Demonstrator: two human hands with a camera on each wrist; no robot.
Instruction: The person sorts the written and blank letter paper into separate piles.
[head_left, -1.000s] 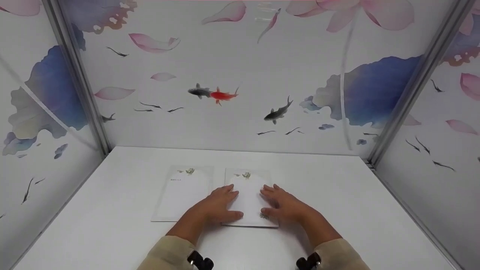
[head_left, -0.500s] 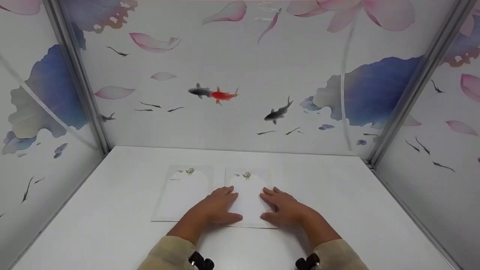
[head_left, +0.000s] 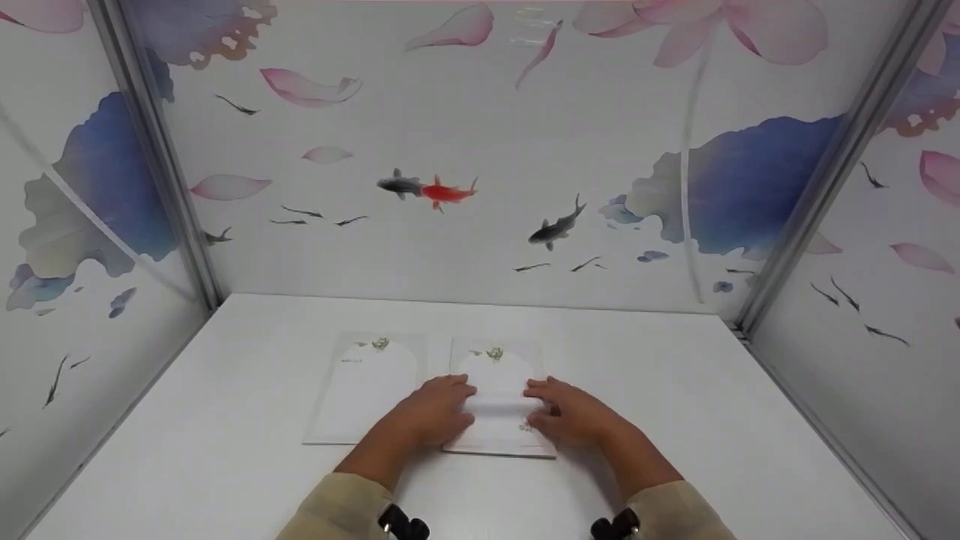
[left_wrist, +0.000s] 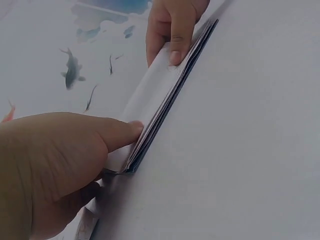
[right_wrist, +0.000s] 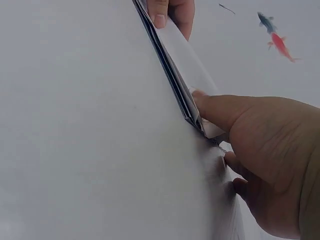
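Two white letter pads with a small green print at the top lie side by side on the table. Both hands are at the right pad (head_left: 496, 367), whose top paper bows up in a band across the middle. My left hand (head_left: 435, 409) grips its left side, thumb (left_wrist: 122, 132) on top near the front edge. My right hand (head_left: 574, 411) grips the right side likewise, thumb (right_wrist: 212, 107) on top. In the wrist views, the pad's front edge shows several layers with dark lines. The fingers beyond the pad's sides are partly hidden. Left of it lies the other pad (head_left: 367, 397), partly behind my left forearm.
The white table (head_left: 645, 375) is enclosed by a back panel (head_left: 465, 120) and two side panels printed with fish, petals and blue leaves. Grey metal posts (head_left: 150, 150) stand at the corners. Black devices (head_left: 405, 521) sit at both wrists.
Both thumbs have drawn in toward the other fingers, after moving slightly nearer the front edge. The right pad's top paper, flat before, now bulges between the hands. The left pad stays put.
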